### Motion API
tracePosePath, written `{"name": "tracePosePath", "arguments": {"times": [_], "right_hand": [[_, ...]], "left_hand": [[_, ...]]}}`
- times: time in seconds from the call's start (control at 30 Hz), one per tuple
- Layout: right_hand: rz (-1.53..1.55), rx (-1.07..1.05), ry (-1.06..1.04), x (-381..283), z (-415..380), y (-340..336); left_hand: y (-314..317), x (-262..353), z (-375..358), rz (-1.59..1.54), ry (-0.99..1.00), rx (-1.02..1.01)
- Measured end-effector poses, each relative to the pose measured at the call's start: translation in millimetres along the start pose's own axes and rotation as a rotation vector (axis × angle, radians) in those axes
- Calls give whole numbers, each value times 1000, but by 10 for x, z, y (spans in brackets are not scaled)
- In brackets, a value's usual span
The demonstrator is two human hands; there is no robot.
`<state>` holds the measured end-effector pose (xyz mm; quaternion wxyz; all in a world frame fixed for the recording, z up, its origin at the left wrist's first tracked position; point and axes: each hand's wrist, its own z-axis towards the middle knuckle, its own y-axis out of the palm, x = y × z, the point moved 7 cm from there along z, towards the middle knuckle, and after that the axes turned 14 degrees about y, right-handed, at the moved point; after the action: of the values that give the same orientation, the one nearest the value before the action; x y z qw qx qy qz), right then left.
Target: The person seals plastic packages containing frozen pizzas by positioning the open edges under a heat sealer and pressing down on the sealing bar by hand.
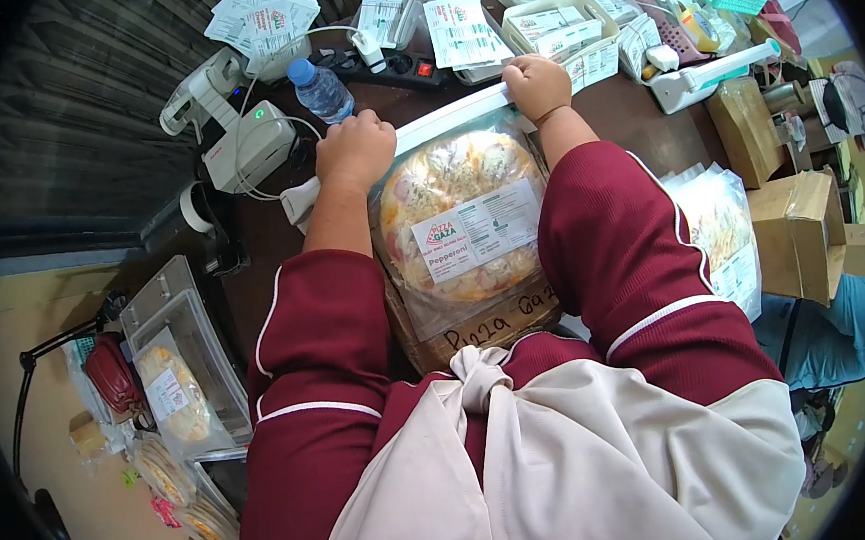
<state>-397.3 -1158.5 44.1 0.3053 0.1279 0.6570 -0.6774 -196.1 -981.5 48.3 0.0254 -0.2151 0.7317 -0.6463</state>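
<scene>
A white impulse bag sealer [452,116] lies across the top end of a clear plastic bag. Inside that bag is a pizza [427,185] with a "Pizza Gaza" Pepperoni label [477,231]. My left hand [356,153] is closed over the sealer's left end, where its handle and cord come out. The right end is gripped by my right hand [540,87], its fingers folded over the bar. Under the bag sits a cardboard box [502,325] with "Pizza" handwritten on it. The bag's edge beneath the bar is hidden.
A water bottle [321,92] and a power strip [403,68] stand beyond my left hand. Label stacks [461,32] line the back. A second white sealer [715,78] lies right, near cardboard boxes [796,230]. Bagged pizzas [715,225] flank me, with a plastic bin [179,308] left.
</scene>
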Motion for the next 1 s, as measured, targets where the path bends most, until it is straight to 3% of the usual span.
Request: {"name": "tracePosePath", "arguments": {"times": [0.7, 0.83, 0.9, 0.97, 1.0], "right_hand": [[237, 276, -198, -32, -168, -102], [25, 188, -129, -72, -121, -56], [-70, 25, -76, -51, -15, 33], [-75, -31, -91, -58, 5, 13], [28, 90, 16, -16, -4, -55]], "left_hand": [[-29, 47, -32, 35, -1, 9], [18, 12, 18, 0, 48, 16], [46, -21, 42, -29, 47, -7], [43, -52, 58, -179, 75, 58], [-7, -48, 16, -286, 116, 118]]}}
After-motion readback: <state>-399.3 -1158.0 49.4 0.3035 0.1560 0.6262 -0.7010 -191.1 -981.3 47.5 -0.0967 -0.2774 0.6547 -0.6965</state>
